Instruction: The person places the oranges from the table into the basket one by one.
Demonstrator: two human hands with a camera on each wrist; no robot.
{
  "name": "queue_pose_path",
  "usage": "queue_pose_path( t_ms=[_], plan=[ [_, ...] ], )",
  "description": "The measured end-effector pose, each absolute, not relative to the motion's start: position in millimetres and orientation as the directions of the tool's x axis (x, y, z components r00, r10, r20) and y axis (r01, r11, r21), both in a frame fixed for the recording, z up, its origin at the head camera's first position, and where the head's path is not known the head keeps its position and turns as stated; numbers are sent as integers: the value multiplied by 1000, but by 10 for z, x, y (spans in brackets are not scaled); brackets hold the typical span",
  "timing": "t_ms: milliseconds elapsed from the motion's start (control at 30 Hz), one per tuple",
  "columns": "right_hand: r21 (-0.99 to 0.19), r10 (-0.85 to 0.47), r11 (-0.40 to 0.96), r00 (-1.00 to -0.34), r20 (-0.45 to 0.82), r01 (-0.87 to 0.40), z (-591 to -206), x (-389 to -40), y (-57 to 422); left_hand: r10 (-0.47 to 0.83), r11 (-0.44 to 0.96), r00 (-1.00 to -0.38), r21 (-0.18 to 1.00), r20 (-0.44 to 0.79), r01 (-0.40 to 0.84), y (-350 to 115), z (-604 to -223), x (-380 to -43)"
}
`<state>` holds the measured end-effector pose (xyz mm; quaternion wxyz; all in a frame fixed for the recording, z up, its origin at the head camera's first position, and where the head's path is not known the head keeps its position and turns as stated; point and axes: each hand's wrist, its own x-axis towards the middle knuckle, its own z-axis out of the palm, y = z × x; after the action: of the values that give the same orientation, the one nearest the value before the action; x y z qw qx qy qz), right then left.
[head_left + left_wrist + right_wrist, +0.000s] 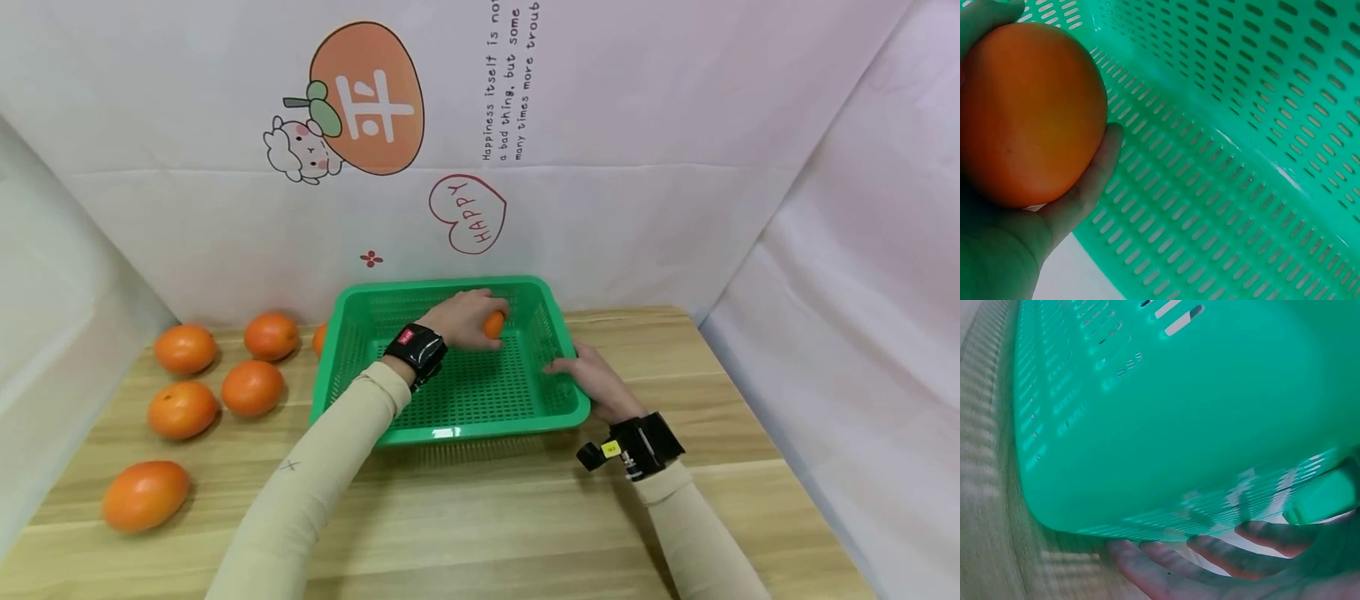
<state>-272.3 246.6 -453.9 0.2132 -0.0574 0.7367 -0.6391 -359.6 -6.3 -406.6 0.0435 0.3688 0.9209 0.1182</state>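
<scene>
My left hand (468,321) holds an orange (493,325) inside a green plastic basket (450,433), toward its back right part. Close up in the left wrist view, the thumb and fingers curve round the orange (1035,119), above the slotted basket floor (1166,206). At the basket's right side my right hand (596,379) grips the wall, thumb over the rim and the other fingers outside. The right wrist view has those fingers (1222,556) against the outer face of the basket (1197,412).
Several oranges lie on the wooden table (480,517) left of the basket, the nearest orange (146,496) toward the front. Another orange (320,339) is partly hidden behind the basket's left rim. A white printed cloth (615,217) hangs close behind the basket.
</scene>
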Motion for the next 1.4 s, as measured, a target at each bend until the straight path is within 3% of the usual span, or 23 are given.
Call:
queue_pose_path(
  t_ms=[900, 1400],
  plan=[
    [-967, -346, 180, -909, -232, 178, -4497, -2754, 2490, 700, 712, -708, 161, -94, 683, 245, -4353, -3731],
    [-969, -360, 176, -905, -228, 174, -4551, -2764, 2474, 683, 721, -712, -9, -163, 693, 432, -4419, -3730]
  ],
)
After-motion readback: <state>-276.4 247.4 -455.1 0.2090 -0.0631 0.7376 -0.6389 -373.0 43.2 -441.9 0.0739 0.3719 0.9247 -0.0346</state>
